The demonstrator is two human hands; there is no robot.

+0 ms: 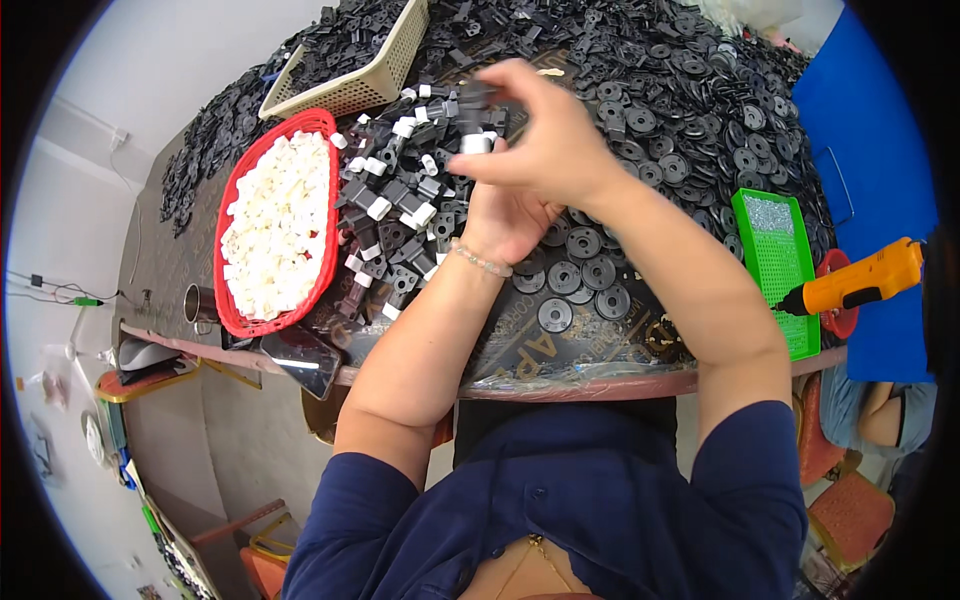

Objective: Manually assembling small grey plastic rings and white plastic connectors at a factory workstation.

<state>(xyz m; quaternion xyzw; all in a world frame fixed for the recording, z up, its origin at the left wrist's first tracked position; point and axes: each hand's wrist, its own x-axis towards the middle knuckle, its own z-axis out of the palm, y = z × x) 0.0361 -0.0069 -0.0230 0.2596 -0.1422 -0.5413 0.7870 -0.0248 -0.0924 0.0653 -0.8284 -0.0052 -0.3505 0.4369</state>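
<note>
item, in hand: one black-and-white part, blurred by motion, at the fingers of the right hand. thumb below at its white end, fingers curled over its dark end; the right fingers seem to pinch it lengthwise.

item, support: left hand, palm turned up, just below the right fingers. its own fingers are mostly hidden behind the right hand; whether they grip or lie spread, cannot tell.

handling, as judged: a pinch squared to the part's length suits best, thumb and fingertips opposed in one line, so that pressure runs straight and the white end does not skew. an even squeeze seems safer than a jerk; a small part can flick out sideways. the left palm serves well close beneath, as a steady and a catch.

surroundings: heap of black-and-white parts, left of and beneath the fingers; a dropped part would be hard to pick out there. further left, red basket filled with white pieces. beyond the fingers to the left, cream crate with black pieces. to the right of the fingers and nearer the body, black discs loose on the desk. well apart to the right, green tray and orange power tool; best left clear of the right elbow.
</note>
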